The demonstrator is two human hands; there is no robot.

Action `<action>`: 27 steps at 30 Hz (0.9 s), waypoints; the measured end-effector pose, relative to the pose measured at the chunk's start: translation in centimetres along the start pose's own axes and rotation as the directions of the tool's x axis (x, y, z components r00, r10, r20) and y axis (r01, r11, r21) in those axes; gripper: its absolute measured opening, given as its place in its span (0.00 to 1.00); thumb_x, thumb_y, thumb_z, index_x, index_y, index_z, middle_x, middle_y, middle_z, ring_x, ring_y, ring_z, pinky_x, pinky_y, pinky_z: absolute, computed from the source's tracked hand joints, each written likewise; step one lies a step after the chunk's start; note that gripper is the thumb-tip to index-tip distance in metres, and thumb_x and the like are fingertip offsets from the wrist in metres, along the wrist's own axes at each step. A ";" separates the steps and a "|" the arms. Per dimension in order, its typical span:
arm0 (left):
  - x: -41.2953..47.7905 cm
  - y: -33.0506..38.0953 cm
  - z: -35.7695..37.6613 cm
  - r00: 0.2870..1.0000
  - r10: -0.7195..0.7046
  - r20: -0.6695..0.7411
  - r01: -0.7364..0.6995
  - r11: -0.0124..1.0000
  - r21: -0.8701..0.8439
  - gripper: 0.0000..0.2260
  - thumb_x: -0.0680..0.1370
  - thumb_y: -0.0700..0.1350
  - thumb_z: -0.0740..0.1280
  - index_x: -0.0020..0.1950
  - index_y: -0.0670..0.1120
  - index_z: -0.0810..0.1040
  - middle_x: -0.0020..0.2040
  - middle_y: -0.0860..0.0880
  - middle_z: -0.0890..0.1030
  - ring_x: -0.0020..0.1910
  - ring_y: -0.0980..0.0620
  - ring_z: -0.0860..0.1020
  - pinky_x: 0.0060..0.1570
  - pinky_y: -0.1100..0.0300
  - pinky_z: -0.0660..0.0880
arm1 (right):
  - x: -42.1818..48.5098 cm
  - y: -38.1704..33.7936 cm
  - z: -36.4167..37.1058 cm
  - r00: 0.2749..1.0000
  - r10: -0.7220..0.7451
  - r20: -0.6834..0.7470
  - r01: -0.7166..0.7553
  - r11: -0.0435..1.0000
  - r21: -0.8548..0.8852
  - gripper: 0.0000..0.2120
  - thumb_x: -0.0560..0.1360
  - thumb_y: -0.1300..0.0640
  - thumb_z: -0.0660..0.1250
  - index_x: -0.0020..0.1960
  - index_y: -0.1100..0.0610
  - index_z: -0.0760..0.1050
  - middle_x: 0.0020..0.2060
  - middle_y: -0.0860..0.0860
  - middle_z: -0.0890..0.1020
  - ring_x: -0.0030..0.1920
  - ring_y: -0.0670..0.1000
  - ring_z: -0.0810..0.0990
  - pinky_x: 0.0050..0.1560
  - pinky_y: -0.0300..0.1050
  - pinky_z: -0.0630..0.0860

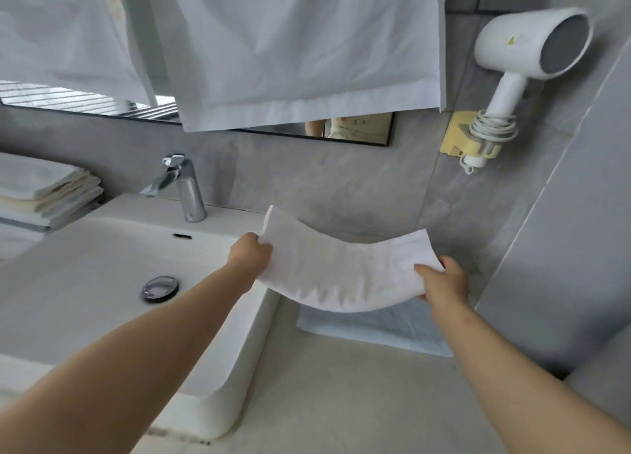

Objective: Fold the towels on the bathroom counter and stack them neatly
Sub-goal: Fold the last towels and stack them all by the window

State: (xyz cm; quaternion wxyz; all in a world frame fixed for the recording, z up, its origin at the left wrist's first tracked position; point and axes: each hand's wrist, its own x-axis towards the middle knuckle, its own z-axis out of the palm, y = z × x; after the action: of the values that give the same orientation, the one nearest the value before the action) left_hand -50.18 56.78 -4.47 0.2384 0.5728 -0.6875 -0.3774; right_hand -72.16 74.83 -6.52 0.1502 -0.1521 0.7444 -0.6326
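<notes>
Two bare hands hold a folded white towel (pixel 345 271) in the air above the counter (pixel 341 402), right of the sink (pixel 102 266). The left hand (pixel 249 254) pinches its left end, the right hand (pixel 444 278) its right end; the middle sags. Another towel (pixel 372 329) lies flat beneath. A stack (pixel 47 189) sits far left.

Soft, even light — no hard shadows.
Edges bend; the faucet (pixel 186 187) glints, faint shade under the held towel (pixel 341 266).
</notes>
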 end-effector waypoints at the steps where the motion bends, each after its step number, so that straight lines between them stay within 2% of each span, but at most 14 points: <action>1: -0.2 -0.4 -1.2 1.000 0.000 -0.020 0.000 1.000 -0.017 0.07 0.78 0.41 0.57 0.51 0.40 0.71 0.48 0.43 0.73 0.45 0.44 0.71 0.42 0.56 0.69 | -0.7 -0.7 0.6 1.000 -0.014 0.024 0.014 1.000 0.012 0.04 0.72 0.63 0.67 0.44 0.57 0.73 0.42 0.55 0.78 0.45 0.57 0.76 0.51 0.59 0.76; 5: -1.3 -2.7 -6.8 0.993 -0.007 -0.120 -0.004 0.996 -0.086 0.08 0.78 0.40 0.58 0.53 0.39 0.73 0.48 0.42 0.74 0.46 0.43 0.72 0.44 0.55 0.69 | -3.7 -3.4 4.1 0.988 -0.071 0.135 0.061 0.995 0.073 0.05 0.72 0.64 0.67 0.41 0.56 0.72 0.42 0.55 0.77 0.43 0.56 0.75 0.43 0.53 0.75; 9: -2.6 -6.2 -13.3 0.973 -0.030 -0.230 0.007 0.995 -0.100 0.06 0.78 0.40 0.59 0.49 0.40 0.73 0.46 0.42 0.74 0.45 0.43 0.72 0.44 0.55 0.69 | -8.2 -6.1 9.0 0.959 -0.118 0.257 0.098 0.991 0.089 0.05 0.71 0.64 0.67 0.41 0.57 0.71 0.39 0.55 0.76 0.41 0.55 0.74 0.44 0.56 0.77; 13: -3.7 -10.6 -20.5 0.944 -0.090 -0.318 0.047 0.989 -0.141 0.08 0.78 0.41 0.59 0.51 0.39 0.74 0.47 0.41 0.75 0.44 0.43 0.72 0.41 0.56 0.68 | -13.8 -8.2 14.5 0.917 -0.163 0.363 0.118 0.982 0.145 0.08 0.72 0.66 0.66 0.37 0.56 0.70 0.36 0.51 0.76 0.40 0.54 0.73 0.40 0.49 0.74; 15: -4.6 -13.0 -24.2 0.925 -0.109 -0.364 0.057 0.987 -0.150 0.06 0.78 0.41 0.59 0.49 0.41 0.73 0.46 0.42 0.75 0.43 0.44 0.72 0.39 0.57 0.68 | -16.9 -9.1 17.3 0.891 -0.192 0.412 0.139 0.978 0.156 0.09 0.72 0.66 0.65 0.37 0.55 0.71 0.36 0.51 0.76 0.39 0.53 0.73 0.39 0.47 0.73; 19: -6.2 -18.0 -31.8 0.891 -0.147 -0.430 0.099 0.986 -0.133 0.06 0.78 0.41 0.59 0.47 0.40 0.72 0.42 0.43 0.73 0.37 0.47 0.70 0.34 0.58 0.65 | -22.8 -10.0 23.0 0.842 -0.225 0.491 0.201 0.974 0.101 0.08 0.71 0.64 0.66 0.39 0.52 0.72 0.39 0.50 0.77 0.44 0.55 0.76 0.48 0.54 0.78; 23: -7.3 -22.6 -38.8 0.869 -0.160 -0.469 0.105 0.984 -0.142 0.06 0.77 0.41 0.60 0.45 0.40 0.74 0.41 0.44 0.75 0.41 0.44 0.72 0.38 0.58 0.67 | -28.6 -11.2 28.7 0.808 -0.246 0.535 0.235 0.968 0.089 0.04 0.71 0.62 0.67 0.43 0.56 0.74 0.42 0.52 0.77 0.43 0.56 0.76 0.49 0.56 0.78; 25: -7.7 -24.3 -41.8 0.856 -0.153 -0.495 0.103 0.987 -0.127 0.06 0.77 0.40 0.60 0.40 0.42 0.72 0.37 0.47 0.73 0.41 0.45 0.72 0.36 0.58 0.67 | -31.3 -11.6 31.4 0.799 -0.246 0.549 0.241 0.967 0.082 0.07 0.71 0.61 0.67 0.49 0.58 0.75 0.44 0.55 0.79 0.44 0.57 0.77 0.50 0.56 0.78; 27: -7.7 -25.8 -44.6 0.843 -0.154 -0.515 0.102 0.987 -0.128 0.07 0.77 0.41 0.60 0.40 0.42 0.72 0.37 0.47 0.73 0.41 0.45 0.72 0.36 0.57 0.68 | -33.5 -12.0 33.8 0.789 -0.253 0.560 0.254 0.964 0.078 0.09 0.71 0.61 0.67 0.51 0.58 0.76 0.46 0.56 0.80 0.48 0.59 0.79 0.51 0.57 0.78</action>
State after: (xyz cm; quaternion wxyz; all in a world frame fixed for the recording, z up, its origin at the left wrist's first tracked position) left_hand 1.15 51.77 2.72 0.4180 0.6862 -0.5380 -0.2549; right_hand -27.20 56.68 1.16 0.2775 -0.4312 0.6395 -0.5728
